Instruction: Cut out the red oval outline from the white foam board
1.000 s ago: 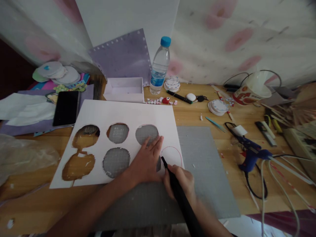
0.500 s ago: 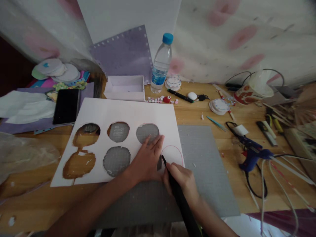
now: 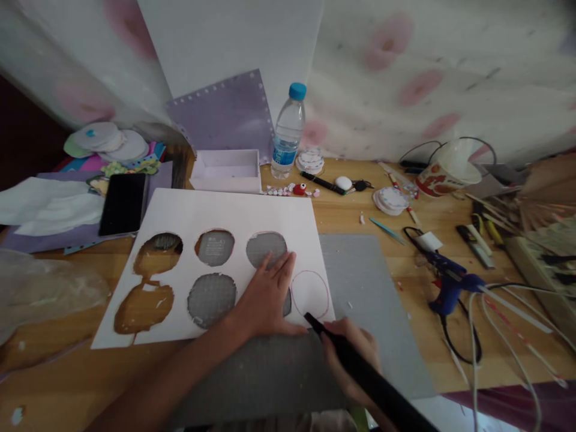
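Note:
A white board (image 3: 166, 207) with several rough-edged round holes lies partly on a grey cutting mat (image 3: 364, 300). Flat on the board, my left hand (image 3: 265, 300) is open with fingers stretched out, covering most of a hole and touching the edge of another. My right hand (image 3: 355, 354) is closed round a long black pen-shaped tool (image 3: 360, 363). Its tip rests at the lower left of a red circle (image 3: 310, 271) drawn on the board's right end. Whether the tip is a blade or a nib is too small to tell.
Behind the board stand a white open box (image 3: 225, 171) and a water bottle (image 3: 288, 132). On the left lies a phone (image 3: 122, 204). To the right are tweezers (image 3: 387, 230), a blue glue gun (image 3: 450, 285) with looping cables, and a paper cup (image 3: 445, 174).
The tool's tip has moved from the circle's left side down to its lower left, and my right hand has moved down and right. My left hand stays on the board. The view has shifted slightly.

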### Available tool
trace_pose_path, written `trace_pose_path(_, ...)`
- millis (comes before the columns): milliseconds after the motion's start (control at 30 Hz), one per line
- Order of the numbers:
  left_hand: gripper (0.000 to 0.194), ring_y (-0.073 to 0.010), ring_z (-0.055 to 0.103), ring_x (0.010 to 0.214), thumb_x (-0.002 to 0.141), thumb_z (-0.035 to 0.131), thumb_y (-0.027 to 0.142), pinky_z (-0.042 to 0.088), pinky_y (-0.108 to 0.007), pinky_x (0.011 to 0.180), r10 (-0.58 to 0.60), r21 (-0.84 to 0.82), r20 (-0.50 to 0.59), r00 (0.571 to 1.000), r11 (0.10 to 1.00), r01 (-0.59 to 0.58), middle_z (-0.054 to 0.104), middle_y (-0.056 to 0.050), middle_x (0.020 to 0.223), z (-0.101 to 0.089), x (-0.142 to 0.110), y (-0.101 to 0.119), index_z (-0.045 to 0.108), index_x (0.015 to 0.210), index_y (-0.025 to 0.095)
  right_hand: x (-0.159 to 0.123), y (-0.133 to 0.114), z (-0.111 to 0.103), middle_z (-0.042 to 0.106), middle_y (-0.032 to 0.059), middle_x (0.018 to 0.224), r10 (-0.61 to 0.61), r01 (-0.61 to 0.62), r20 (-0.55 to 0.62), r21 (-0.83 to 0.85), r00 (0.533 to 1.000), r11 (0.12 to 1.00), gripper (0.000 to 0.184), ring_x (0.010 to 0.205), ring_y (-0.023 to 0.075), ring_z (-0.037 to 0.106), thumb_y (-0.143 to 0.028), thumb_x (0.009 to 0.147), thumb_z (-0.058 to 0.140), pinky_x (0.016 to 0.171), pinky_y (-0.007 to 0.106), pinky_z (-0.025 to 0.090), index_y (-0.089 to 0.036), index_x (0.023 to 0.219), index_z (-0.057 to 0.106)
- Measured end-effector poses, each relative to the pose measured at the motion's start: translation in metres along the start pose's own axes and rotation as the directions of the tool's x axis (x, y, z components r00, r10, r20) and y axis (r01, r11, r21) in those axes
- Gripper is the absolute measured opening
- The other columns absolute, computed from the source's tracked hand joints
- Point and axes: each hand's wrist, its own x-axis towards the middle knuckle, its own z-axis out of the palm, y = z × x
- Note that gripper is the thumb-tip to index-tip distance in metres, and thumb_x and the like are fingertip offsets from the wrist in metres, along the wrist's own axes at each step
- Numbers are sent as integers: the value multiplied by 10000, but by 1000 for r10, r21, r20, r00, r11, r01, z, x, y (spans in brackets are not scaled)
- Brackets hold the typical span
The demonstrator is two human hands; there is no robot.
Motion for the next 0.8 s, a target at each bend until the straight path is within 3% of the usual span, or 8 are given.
trace_pose_path(100, 1352, -347, 243, 1420, 581, 651, 767, 88, -530, 1166, 14, 29, 24, 1000, 999, -15, 265, -263, 1513, -4, 0, 2, -29, 1490, 33, 4, 6, -19, 570, -36, 532, 200, -206, -204, -9, 958, 979, 90, 406, 112, 502, -283, 806, 623, 390, 210, 390, -211, 788, 571)
trace_pose_path(200, 1246, -331, 226, 1429, 658, 637, 720, 109, -515, 1169, 68, 71, 32, 997, 995, -70, 273, -242, 1517, -10, -1, 7, -5, 1494, 56, 13, 13, -31, 608, 2, 610, 343, -330, -307, 94, 888, 939, 163, 509, 153, 566, -353, 785, 650, 454, 250, 447, -206, 795, 582)
trace_pose_path(300, 1002, -315, 263, 1418, 774, 597, 628, 137, -505, 1173, 147, 146, -6, 989, 979, -144, 328, -212, 1503, -20, -9, 16, 149, 1481, 77, 21, 23, -33, 613, 3, 634, 507, -438, -267, 278, 819, 855, 257, 524, 152, 562, -408, 770, 682, 461, 254, 440, -201, 880, 577)
trace_pose_path(400, 673, -316, 381, 1353, 869, 560, 483, 229, -505, 1148, 147, 237, -62, 987, 963, -129, 429, -194, 1447, -28, -23, 27, 371, 1387, 97, 24, 30, -31, 612, -10, 635, 571, -470, -213, 382, 793, 796, 342, 527, 147, 558, -436, 752, 708, 480, 259, 442, -203, 960, 570)
trace_pose_path(500, 416, -316, 530, 1205, 908, 530, 350, 391, -499, 1038, 19, 272, -144, 989, 962, 21, 553, -176, 1327, -28, -34, 37, 506, 1258, 127, 24, 34, -31, 611, -21, 632, 580, -476, -197, 398, 791, 784, 380, 577, 156, 586, -423, 749, 719, 555, 283, 476, -209, 1029, 578)
trace_pose_path(567, 384, -322, 590, 1093, 911, 526, 360, 477, -495, 916, -125, 234, -213, 969, 956, 175, 620, -171, 1202, -22, -36, 44, 523, 1221, 133, 23, 36, -31, 641, -7, 687, 607, -476, -186, 463, 773, 748, 421, 620, 160, 604, -414, 758, 712, 618, 312, 498, -213, 1101, 575)
trace_pose_path(700, 465, -352, 618, 982, 871, 566, 416, 513, -523, 798, -406, 59, -304, 862, 895, 443, 650, -178, 1029, -6, -26, 55, 500, 1212, 106, 15, 42, -24, 690, 44, 845, 685, -425, -147, 686, 713, 590, 457, 634, 152, 606, -415, 786, 661, 650, 334, 511, -206, 1176, 552)
trace_pose_path(800, 428, -298, 648, 893, 864, 548, 353, 527, -492, 784, -608, -275, -240, 757, 790, 547, 664, -134, 945, -2, -14, 61, 467, 1214, 119, 6, 47, -14, 682, 26, 788, 733, -381, -190, 755, 653, 534, 404, 608, 135, 583, -390, 801, 629, 599, 279, 488, -197, 1148, 556)
